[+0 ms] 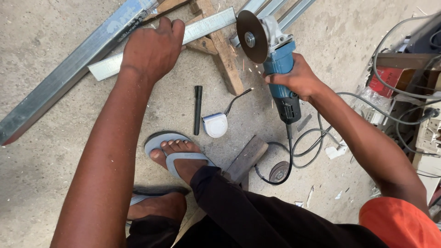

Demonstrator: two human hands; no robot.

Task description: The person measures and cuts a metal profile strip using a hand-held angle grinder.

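Concrete floor point(55, 183) lies underneath. Left hand point(151, 48) presses flat on the steel channel point(202, 26), whose long axis runs two to eight o'clock. Right hand point(298, 78), closed around the blue angle grinder point(271, 55), holds its disc at three o'clock, sparking.

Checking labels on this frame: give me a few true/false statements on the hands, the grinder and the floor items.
1. The right hand grips a blue angle grinder. True.
2. The left hand holds the tape measure. False: it presses on a metal channel strip; the tape measure lies on the concrete floor, untouched.
3. Sparks show near the grinder's disc. True.
4. The black marker lies beside the tape measure. True.
5. The person is barefoot. False: a foot wears a grey flip-flop.
6. The grinder is cordless. False: a black cable trails from its handle.
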